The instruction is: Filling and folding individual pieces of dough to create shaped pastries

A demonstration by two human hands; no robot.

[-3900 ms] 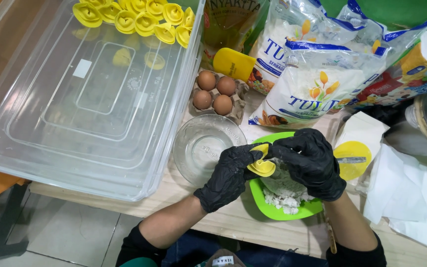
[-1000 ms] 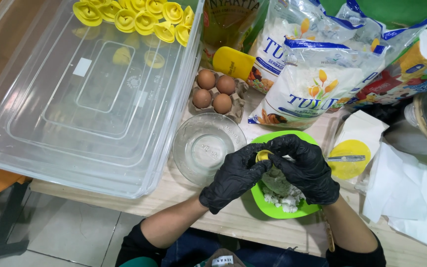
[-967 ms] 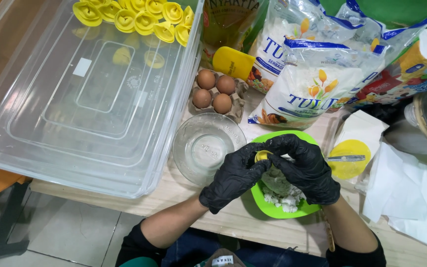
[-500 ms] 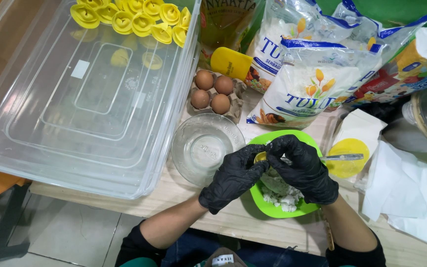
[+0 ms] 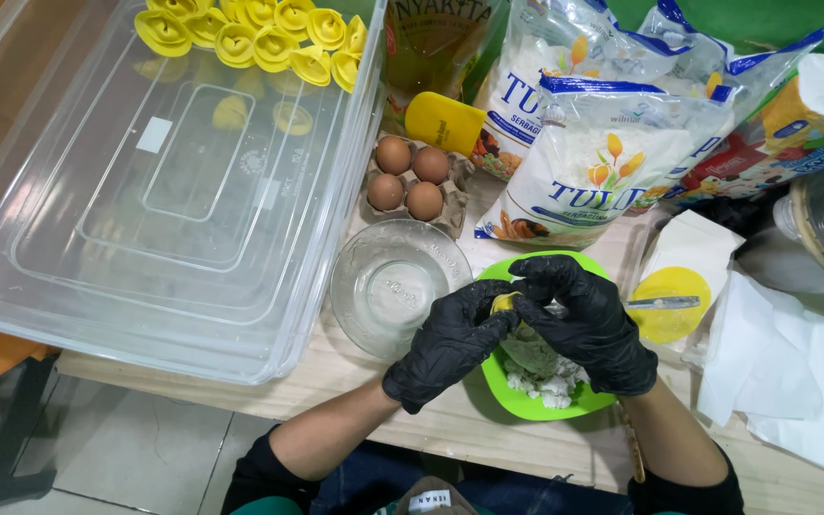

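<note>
Head view showed both black-gloved hands pinched together on one small yellow dough piece, held just above the green bowl. The left hand was curled around the piece from its side, fingertips closed on the near edge. The right hand arched over it from the other side, thumb and forefingers pressed onto the top, so both hands gripped the dough and neither was open.

The dough looked soft, light and easily torn or squashed; by my judgement it wanted a light hold at the folded edges, not the middle, and the gloves might stick to it. Both wrists were bent inward, forearms coming up from the bottom of the frame and meeting over the bowl.

Under the hands the bowl held a pale, crumbly filling. Just left of the left hand stood an empty-looking glass bowl. Beyond it sat four eggs in a carton. Right of the right hand lay a spoon across a yellow lid. Farther left was a clear tub, with finished yellow pieces in its far corner. Flour bags stood beyond the hands.
</note>
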